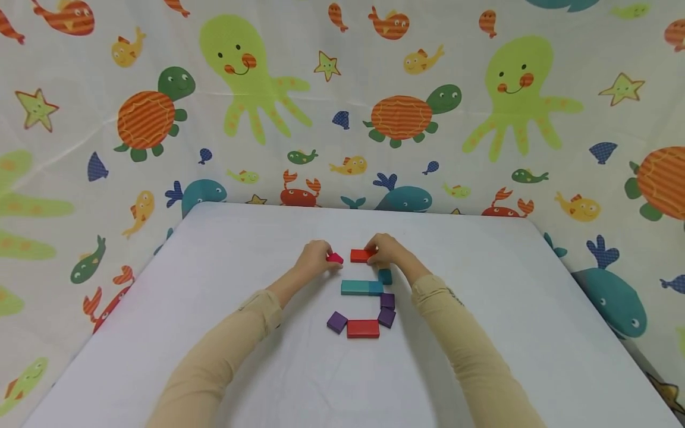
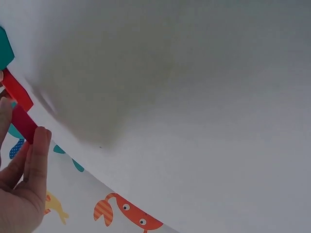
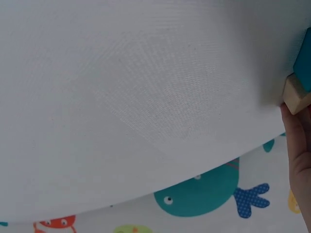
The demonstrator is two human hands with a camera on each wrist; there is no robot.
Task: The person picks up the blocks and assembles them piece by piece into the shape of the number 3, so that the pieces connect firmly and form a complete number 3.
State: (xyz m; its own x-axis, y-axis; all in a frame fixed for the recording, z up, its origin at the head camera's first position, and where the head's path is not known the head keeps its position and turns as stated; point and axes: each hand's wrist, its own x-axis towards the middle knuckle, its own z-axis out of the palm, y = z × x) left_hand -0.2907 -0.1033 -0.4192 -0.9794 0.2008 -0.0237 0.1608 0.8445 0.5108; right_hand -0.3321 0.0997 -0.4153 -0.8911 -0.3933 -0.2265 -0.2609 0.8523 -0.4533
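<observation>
In the head view my left hand [image 1: 316, 257] pinches a pinkish-red block [image 1: 335, 258] between thumb and fingers; the left wrist view shows this block [image 2: 24, 124] held above the table. To its right, my right hand [image 1: 386, 249] has thumb and fingers around the right end of an orange-red block [image 1: 361, 255] lying flat. A plain wooden block [image 3: 295, 94] touches a right fingertip in the right wrist view, beside a blue block [image 3: 304, 63]. My right hand hides the wooden block in the head view.
Below my hands lie a teal block [image 1: 385, 276], a long teal block [image 1: 355, 288] with a bluer block [image 1: 376, 288] at its end, purple blocks [image 1: 387, 301] [image 1: 386, 317] [image 1: 337, 322] and a red block [image 1: 363, 329]. A sea-animal-print cloth [image 1: 342, 95] hangs behind the white table [image 1: 241, 238].
</observation>
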